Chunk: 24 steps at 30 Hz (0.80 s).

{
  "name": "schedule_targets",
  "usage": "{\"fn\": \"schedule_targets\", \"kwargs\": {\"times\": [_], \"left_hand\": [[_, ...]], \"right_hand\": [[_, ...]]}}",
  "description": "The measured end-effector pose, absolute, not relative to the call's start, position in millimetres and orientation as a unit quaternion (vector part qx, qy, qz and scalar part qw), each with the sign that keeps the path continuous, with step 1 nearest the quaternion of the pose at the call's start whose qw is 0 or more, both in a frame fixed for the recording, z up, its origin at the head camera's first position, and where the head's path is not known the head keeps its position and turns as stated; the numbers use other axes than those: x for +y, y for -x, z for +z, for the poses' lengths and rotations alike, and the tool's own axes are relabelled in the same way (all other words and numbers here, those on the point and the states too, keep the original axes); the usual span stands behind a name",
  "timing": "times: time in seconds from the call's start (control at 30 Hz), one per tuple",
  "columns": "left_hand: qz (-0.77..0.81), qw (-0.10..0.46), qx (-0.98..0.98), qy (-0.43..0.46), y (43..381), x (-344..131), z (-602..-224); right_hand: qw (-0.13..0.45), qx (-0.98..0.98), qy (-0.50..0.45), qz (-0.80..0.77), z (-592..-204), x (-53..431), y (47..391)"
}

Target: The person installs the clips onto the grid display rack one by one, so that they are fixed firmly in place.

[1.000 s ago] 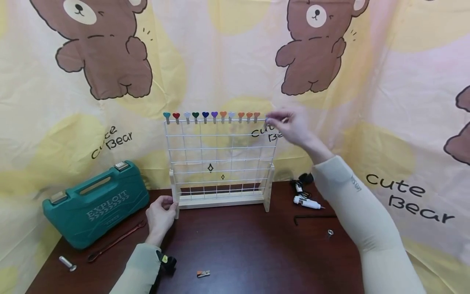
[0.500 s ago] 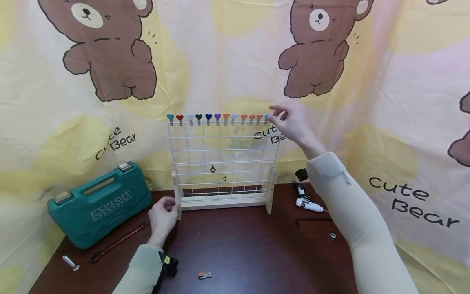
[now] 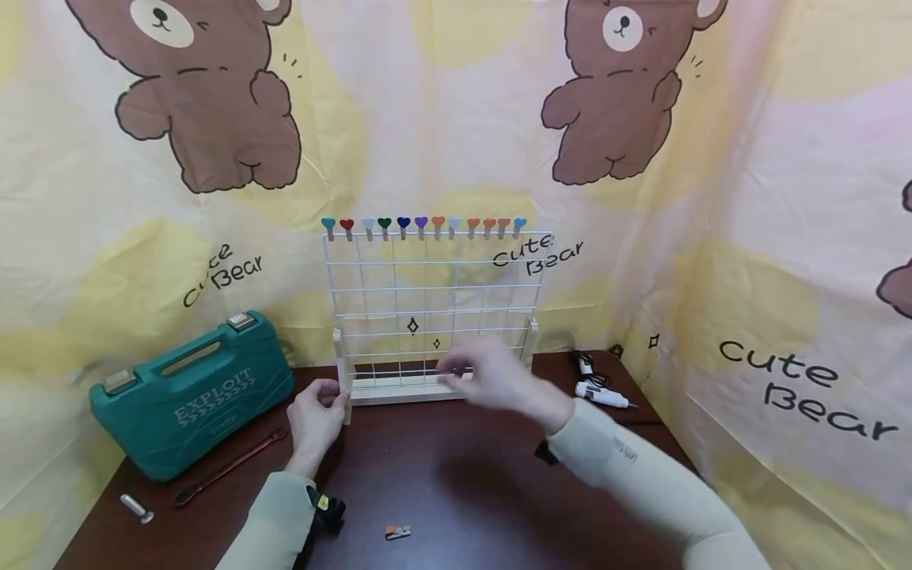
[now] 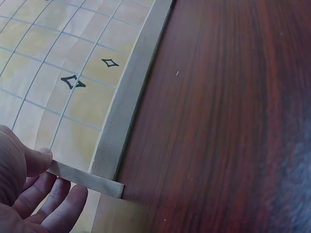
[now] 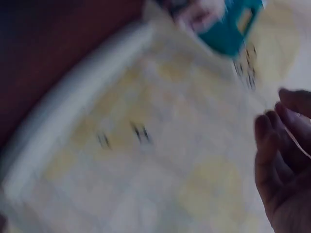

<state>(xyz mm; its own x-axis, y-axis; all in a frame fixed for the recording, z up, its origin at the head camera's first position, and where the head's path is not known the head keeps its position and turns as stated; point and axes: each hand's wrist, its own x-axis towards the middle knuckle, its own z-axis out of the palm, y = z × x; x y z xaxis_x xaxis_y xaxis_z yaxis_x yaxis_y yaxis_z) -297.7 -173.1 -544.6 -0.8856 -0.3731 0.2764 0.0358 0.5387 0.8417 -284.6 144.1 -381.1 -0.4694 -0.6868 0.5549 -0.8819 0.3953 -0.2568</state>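
A white wire grid rack stands upright in a pale wooden stand. Along its top wire sits a row of several small clothespins with coloured hearts, a light blue one at the right end. My left hand grips the stand's left upright between thumb and fingers. In front of the rack's lower right part, my right hand is in the air, slightly blurred, fingers loosely bent and holding nothing. An orange-hearted clothespin lies on the table near the front.
To the left lie a teal tool case, a red wrench and a bolt. A white glue gun with a black cord lies at the right. A bear-print curtain hangs behind the dark table.
My right hand has let go of the light blue clothespin on the top wire and moved down and left. My left hand has stayed on the stand.
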Motion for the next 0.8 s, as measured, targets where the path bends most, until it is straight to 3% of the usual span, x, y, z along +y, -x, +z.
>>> {"fn": "schedule_targets", "kwargs": {"times": [0.2, 0.37, 0.57, 0.8], "left_hand": [[-0.47, 0.223, -0.848, -0.098, 298.6, -172.8, -545.2], [-0.474, 0.227, -0.846, -0.091, 299.0, -171.6, -545.0], [-0.474, 0.228, -0.845, -0.094, 298.4, -171.9, -543.9], [-0.473, 0.223, -0.846, -0.097, 298.3, -173.9, -544.9]], "right_hand": [[0.012, -0.825, -0.531, 0.194, -443.8, 98.8, 259.0], [-0.075, -0.82, -0.559, 0.094, -489.4, 69.0, 233.5], [-0.089, -0.805, -0.585, 0.027, -517.0, 51.8, 215.2], [-0.062, -0.792, -0.603, 0.073, -507.5, 62.7, 230.5]]}}
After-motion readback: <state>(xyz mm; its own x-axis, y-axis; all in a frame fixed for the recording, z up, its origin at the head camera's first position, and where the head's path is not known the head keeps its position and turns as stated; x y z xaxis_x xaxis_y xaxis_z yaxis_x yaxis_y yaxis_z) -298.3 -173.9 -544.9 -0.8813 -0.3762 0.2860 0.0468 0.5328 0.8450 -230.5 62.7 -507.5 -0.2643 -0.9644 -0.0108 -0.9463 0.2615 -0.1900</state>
